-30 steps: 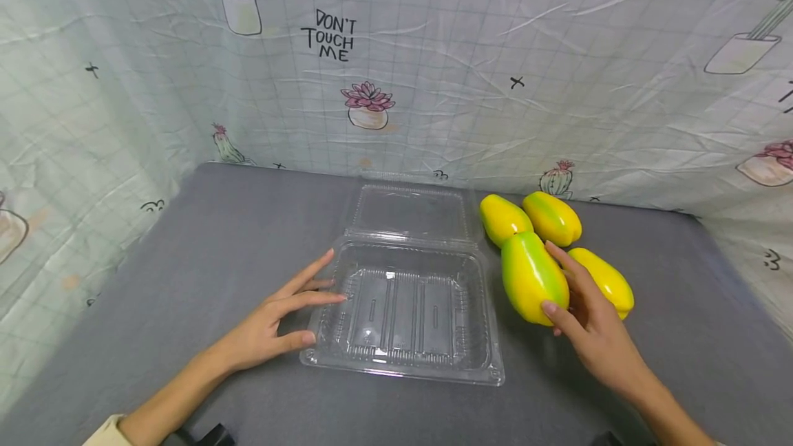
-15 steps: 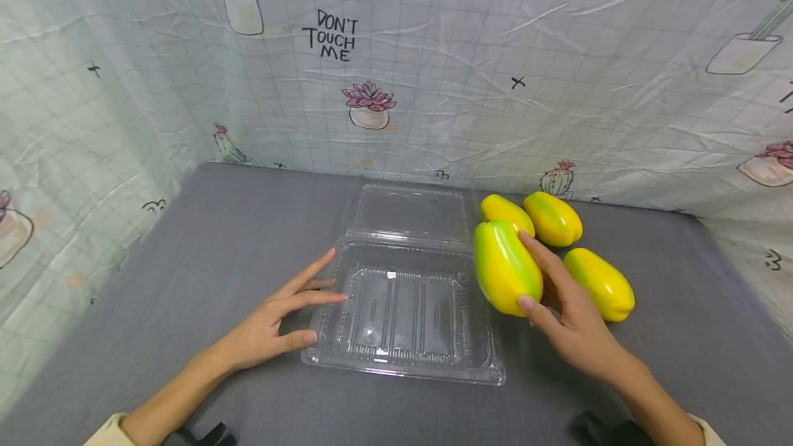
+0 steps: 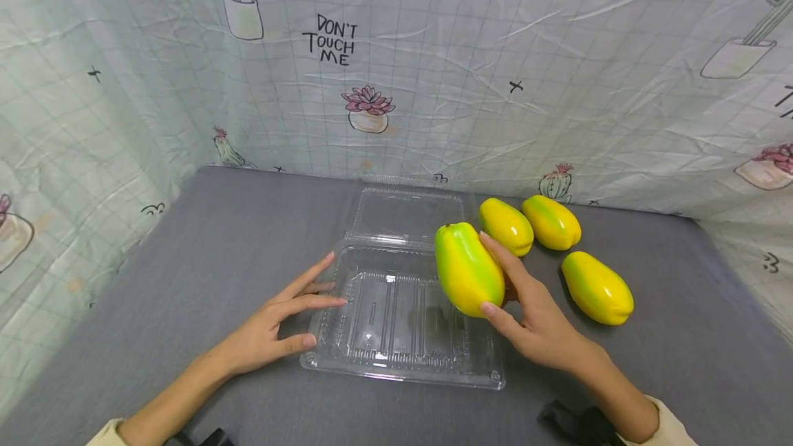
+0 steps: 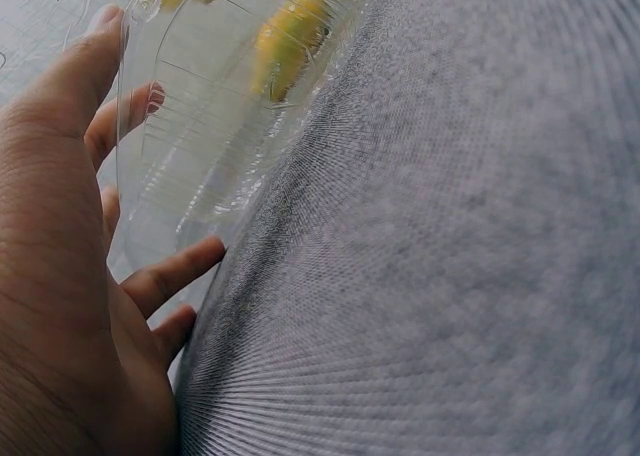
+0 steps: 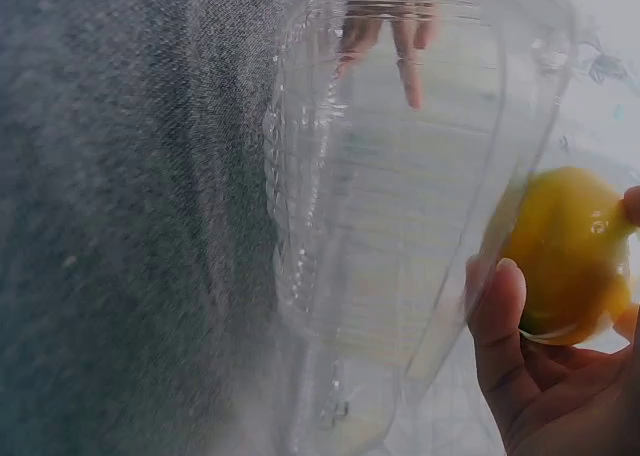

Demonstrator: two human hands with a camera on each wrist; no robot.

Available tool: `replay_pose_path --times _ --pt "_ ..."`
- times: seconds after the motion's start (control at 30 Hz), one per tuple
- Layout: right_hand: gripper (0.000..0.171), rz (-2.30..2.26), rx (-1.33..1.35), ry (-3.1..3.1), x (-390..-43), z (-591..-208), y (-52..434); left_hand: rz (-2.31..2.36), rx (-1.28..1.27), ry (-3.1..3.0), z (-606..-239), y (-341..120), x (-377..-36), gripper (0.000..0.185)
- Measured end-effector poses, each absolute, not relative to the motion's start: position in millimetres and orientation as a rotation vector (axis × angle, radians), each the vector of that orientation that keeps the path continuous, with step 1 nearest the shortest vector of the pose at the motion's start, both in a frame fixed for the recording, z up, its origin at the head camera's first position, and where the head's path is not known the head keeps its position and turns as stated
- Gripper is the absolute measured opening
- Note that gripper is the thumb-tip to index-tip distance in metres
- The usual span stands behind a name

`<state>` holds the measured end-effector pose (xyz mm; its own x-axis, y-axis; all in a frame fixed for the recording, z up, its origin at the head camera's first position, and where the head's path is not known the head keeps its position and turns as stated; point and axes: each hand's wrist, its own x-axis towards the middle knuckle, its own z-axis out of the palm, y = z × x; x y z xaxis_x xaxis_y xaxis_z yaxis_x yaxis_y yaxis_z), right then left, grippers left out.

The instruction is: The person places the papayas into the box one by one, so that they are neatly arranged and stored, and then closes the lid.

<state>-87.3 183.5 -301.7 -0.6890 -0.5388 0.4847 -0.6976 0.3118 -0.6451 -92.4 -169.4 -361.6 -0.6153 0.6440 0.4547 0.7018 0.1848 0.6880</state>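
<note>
Head view: A person's right hand (image 3: 537, 322) holds a yellow-green papaya (image 3: 468, 268) above the right part of an open clear plastic box (image 3: 403, 312), thumb beneath the fruit and fingers spread along its far side. The left hand (image 3: 266, 327) lies flat on the grey tabletop (image 3: 186, 260), fingers straight, their tips at the box's left wall. The hinged lid (image 3: 405, 214) lies open behind the tray. Three more papayas (image 3: 596, 287) sit on the table to the right, two side by side near the printed curtain (image 3: 557, 67), one nearer the person and apart from them.

Left wrist view: The left hand (image 4: 70, 276) rests with fingers extended against the thin, see-through wall of the box (image 4: 200, 136); yellow fruit shows blurred through the plastic.

Right wrist view: The right hand (image 5: 545, 376) curls its thumb round the papaya (image 5: 565, 251), seen just beyond the box's rim (image 5: 400, 226); fingertips of the other hand show through the far wall.

The fruit looks smooth, glossy and firm, probably light enough for one hand but liable to slip, so a wrap round its broad middle seems the safest hold. The box appears flimsy and likely to slide or flex unless steadied at its edge.
</note>
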Motion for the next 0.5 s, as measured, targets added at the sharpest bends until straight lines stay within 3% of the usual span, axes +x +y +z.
replay_pose_path --times 0.5 --pt "0.079 1.208 1.243 -2.409 -100.7 -293.9 158.5 -1.421 -1.391 -2.293 -362.2 -170.3 -93.8 0.042"
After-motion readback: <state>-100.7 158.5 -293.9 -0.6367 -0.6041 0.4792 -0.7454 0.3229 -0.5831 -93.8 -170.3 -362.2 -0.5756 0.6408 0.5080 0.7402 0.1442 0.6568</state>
